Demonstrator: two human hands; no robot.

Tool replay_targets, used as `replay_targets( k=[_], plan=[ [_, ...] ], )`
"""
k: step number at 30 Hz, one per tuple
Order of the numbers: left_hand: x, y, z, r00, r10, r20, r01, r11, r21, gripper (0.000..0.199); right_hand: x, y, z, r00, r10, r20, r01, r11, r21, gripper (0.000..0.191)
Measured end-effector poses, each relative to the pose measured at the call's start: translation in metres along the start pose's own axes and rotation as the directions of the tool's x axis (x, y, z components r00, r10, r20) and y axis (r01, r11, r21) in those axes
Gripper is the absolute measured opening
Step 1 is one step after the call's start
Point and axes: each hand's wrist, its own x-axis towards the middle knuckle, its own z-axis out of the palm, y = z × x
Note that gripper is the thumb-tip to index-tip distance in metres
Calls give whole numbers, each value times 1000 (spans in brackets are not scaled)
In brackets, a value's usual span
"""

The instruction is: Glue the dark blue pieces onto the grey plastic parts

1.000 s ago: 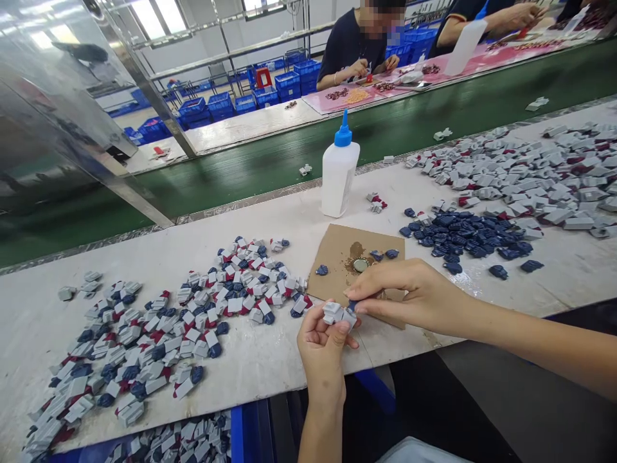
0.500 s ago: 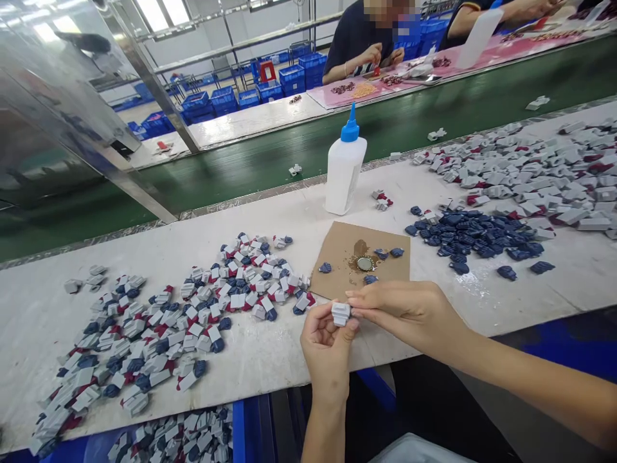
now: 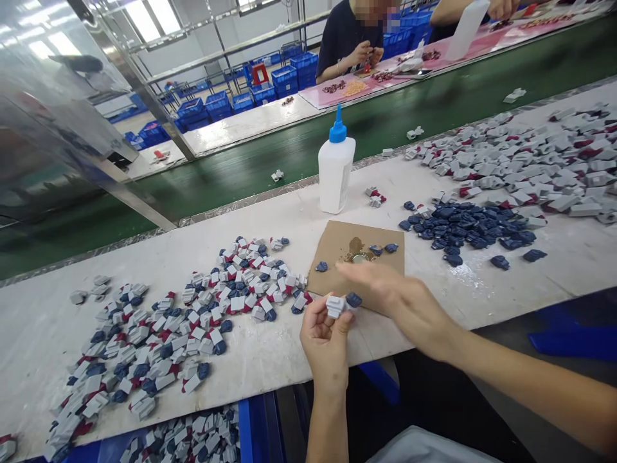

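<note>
Between the thumb and fingers of my left hand (image 3: 325, 347) is a small light-grey plastic part (image 3: 335, 307). A dark blue piece (image 3: 353, 299) sits on its right end. My right hand (image 3: 414, 308) is apart from it, fingers stretched out and slightly blurred over a piece of brown cardboard (image 3: 332, 244). On the cardboard lie a wet brown stain, a round shallow cap (image 3: 360, 258) partly behind my right fingers, and a few loose blue pieces (image 3: 321, 266). A pile of blue pieces (image 3: 470, 225) lies to the right of the cardboard.
A white squeeze bottle (image 3: 335, 177) with a blue nozzle stands behind the cardboard. Grey, red and blue parts (image 3: 164, 334) spread across the left; grey-and-red parts (image 3: 544, 161) heap at far right. A blue bin (image 3: 245, 431) sits below. Beyond the green conveyor belt (image 3: 231, 180), people work.
My right hand has let go at the grey part and moved up over the cardboard, its fingers now extended. The blue piece on the grey part now shows. The view has shifted slightly.
</note>
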Motion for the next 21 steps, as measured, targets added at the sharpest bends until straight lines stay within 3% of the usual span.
replay_targets(
  k=[2, 3, 5, 7, 9, 15, 21],
  plan=[
    [-1, -1, 0, 999, -14, 50, 12, 999, 37, 28, 18, -6, -2, 985, 131, -109, -111, 978, 174, 42],
    [-1, -1, 1, 998, -15, 68, 12, 999, 53, 28, 27, -9, 1, 976, 194, -100, -164, 953, 255, 45],
    [-2, 0, 1, 996, -4, 93, -3, 996, 84, 27, 41, -12, 11, 955, 289, 60, -290, 880, 376, 53],
    [-3, 1, 2, 994, 6, 112, -22, 990, 142, 28, 48, -11, 23, 900, 358, 248, -434, 789, 435, 61],
    [-4, 1, 2, 993, 11, 121, -37, 977, 211, 31, 50, -8, 34, 855, 417, 307, -518, 717, 467, 65],
    [-4, -3, 0, 989, 60, 135, -96, 955, 280, 35, 47, 4, 44, 815, 522, 250, -564, 617, 549, 73],
    [1, -8, -2, 987, 72, 143, -110, 952, 286, 34, 42, 9, 51, 828, 551, 108, -484, 604, 633, 72]
  ],
)
